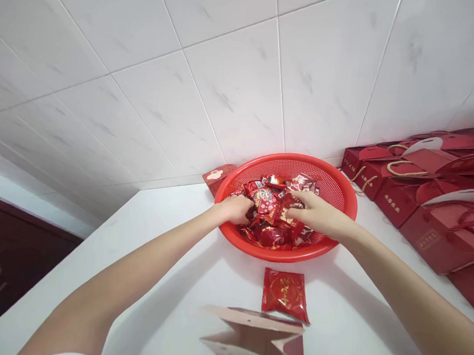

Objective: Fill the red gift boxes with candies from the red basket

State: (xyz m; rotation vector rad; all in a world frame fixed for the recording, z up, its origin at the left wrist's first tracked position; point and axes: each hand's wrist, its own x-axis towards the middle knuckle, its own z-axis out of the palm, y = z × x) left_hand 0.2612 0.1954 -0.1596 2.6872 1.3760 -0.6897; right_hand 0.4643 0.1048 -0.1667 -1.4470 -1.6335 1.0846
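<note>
A red plastic basket (284, 254) with perforated sides holds a heap of small, shiny red snack packets (271, 235). My left hand (238, 208) reaches over its left rim, fingers curled in among the packets. The fingertips are partly hidden, and what they grip cannot be made out. From the other side, my right hand (317, 213) hovers at the heap, its index finger stretched out and apart from the thumb. Just in front of the basket lies a flat red packet (285, 294) with gold lettering. Nearer to me, a paper gift box (259, 337) stands with its top open.
Several red gift boxes (396, 200) with rope handles crowd the right side against the tiled wall (234, 91). Another red card piece (216, 177) sticks out behind the basket's left rim. Everything stands on a white countertop (169, 237), with a dark door or cabinet (11, 255) beyond its left edge.
</note>
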